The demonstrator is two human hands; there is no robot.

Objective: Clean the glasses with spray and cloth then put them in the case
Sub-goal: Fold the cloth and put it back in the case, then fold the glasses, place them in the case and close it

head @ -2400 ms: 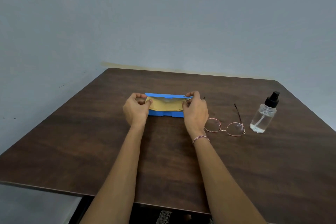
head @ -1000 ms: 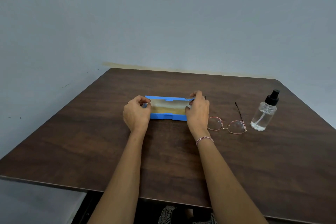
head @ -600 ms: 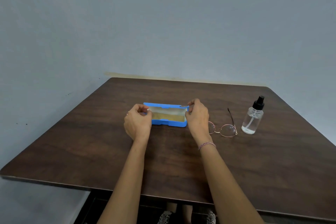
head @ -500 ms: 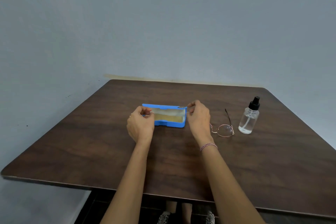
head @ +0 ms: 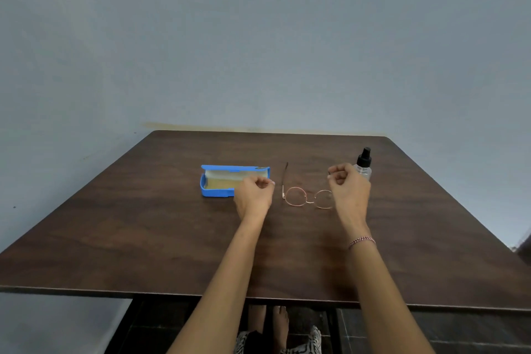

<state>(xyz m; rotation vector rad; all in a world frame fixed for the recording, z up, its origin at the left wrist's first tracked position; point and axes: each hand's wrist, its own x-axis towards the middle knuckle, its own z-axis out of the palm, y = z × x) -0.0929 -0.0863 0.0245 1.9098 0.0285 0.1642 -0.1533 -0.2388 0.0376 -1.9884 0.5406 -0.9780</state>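
Both hands have left the open case (head: pixel 221 184) and shifted right to flank the glasses (head: pixel 298 198), which lie flat at mid-table between the case and the spray bottle (head: pixel 364 162). Their lens bar runs left-right, lenses near, temples pointing far. The left hand (head: pixel 254 195) hovers loosely curled, holding nothing, at the case's right end. The right hand (head: pixel 349 190) curls over the right temple; whether it grips cannot be told. Bare table (head: pixel 143 238) spreads near and left; its far edge meets the wall.
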